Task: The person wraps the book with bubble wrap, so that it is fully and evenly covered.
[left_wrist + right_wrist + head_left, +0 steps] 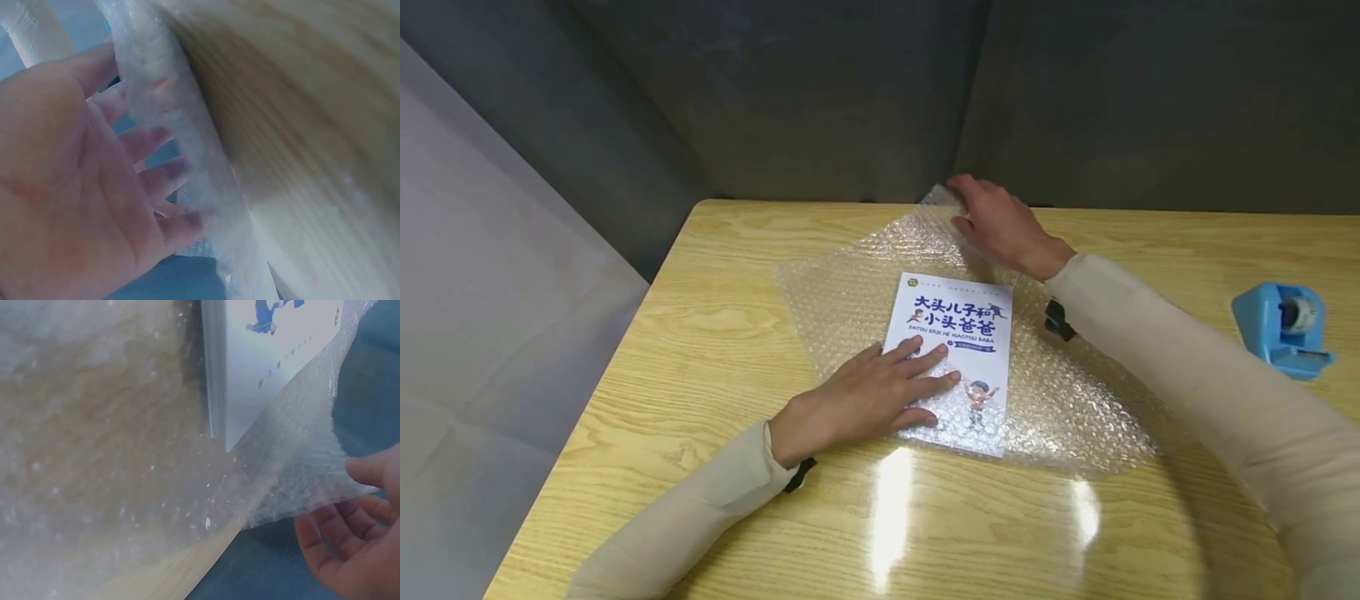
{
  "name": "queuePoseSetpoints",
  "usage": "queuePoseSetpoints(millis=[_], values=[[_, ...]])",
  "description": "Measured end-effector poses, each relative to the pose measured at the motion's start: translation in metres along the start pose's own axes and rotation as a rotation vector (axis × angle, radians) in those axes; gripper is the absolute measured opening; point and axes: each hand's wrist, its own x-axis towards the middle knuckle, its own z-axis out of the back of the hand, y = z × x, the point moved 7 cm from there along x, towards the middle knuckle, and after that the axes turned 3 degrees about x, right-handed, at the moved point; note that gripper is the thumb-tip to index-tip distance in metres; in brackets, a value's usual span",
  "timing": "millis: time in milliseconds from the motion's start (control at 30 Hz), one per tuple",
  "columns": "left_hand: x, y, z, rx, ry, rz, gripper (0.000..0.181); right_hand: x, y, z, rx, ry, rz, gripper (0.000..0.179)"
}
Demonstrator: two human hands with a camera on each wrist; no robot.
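A white book (951, 325) with blue Chinese lettering and cartoon figures lies face up on a sheet of clear bubble wrap (850, 292). Part of the wrap appears to lie over the book's lower part. My left hand (880, 392) presses there with its fingers spread; in the left wrist view its fingers (164, 181) touch the wrap. At the table's far edge, my right hand (1000, 225) pinches a corner of the sheet. The right wrist view shows that hand (356, 531) with its thumb above the corner and fingers beneath, beyond the book's (275, 362) edge.
A blue tape dispenser (1277, 329) with a roll of tape stands on the wooden table (700, 333) at the right, beside my right forearm. Dark grey fabric (850, 100) hangs behind the table's far edge, and pale cloth (497, 333) is at the left.
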Motion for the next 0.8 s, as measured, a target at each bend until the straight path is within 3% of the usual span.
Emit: queuePoseSetpoints(millis=[400, 800], values=[[0.000, 0.000, -0.002, 0.023, -0.011, -0.007, 0.058, -0.011, 0.013, 0.007, -0.006, -0.086, 0.139, 0.023], [0.001, 0.000, -0.002, 0.034, -0.002, -0.004, 0.058, -0.033, 0.033, 0.006, 0.026, -0.053, 0.197, 0.020]])
